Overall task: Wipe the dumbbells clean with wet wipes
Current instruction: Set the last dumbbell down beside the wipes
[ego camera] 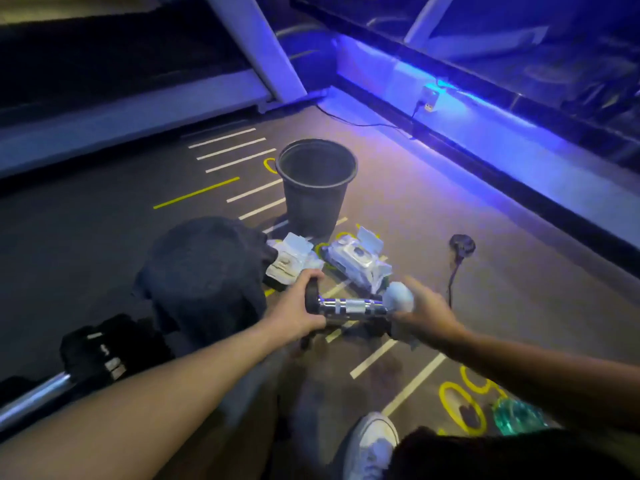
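Observation:
A small dumbbell (349,307) with a chrome handle is held level above the floor. My left hand (294,311) grips its dark left end. My right hand (424,311) presses a bunched white wet wipe (400,295) over the dumbbell's right end, which the wipe hides. Two opened packs of wet wipes lie on the floor just beyond: one (291,259) on the left and one (358,261) on the right, each with its flap lifted.
A black bin (317,183) stands open behind the packs. A dark cloth heap (207,271) lies left. A chrome bar with a black collar (93,355) runs at lower left. A cable with a plug (462,245) lies right; a green bottle (517,415) and my white shoe (372,445) are near.

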### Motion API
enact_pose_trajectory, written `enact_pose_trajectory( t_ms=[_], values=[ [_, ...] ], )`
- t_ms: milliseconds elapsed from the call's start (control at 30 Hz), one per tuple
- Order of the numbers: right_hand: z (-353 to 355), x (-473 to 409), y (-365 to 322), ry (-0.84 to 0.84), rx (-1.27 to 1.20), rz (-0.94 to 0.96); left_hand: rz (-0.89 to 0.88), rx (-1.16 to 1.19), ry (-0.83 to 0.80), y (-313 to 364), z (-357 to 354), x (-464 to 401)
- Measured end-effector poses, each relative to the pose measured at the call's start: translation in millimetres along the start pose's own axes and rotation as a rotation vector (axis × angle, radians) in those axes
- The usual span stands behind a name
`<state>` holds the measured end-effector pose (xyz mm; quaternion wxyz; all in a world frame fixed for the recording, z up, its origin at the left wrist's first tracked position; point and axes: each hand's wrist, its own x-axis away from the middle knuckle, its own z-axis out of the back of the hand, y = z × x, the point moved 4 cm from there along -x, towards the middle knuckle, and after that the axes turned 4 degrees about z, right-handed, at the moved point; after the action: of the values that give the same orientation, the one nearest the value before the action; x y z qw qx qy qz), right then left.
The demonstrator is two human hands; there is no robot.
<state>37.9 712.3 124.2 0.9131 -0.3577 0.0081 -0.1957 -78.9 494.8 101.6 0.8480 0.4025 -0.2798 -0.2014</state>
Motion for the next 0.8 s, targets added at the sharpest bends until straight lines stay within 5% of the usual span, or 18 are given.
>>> enact_pose_trajectory(
  t_ms=[367,800],
  values=[
    [-85,0,80,-0.075,-0.008,-0.077,0.148,-0.033,-0.096,-93,-71,-21],
    [-118,16,104,-0.085,-0.034,-0.152,0.209,-0.055,-0.103,-113,-79,-16]
  ],
)
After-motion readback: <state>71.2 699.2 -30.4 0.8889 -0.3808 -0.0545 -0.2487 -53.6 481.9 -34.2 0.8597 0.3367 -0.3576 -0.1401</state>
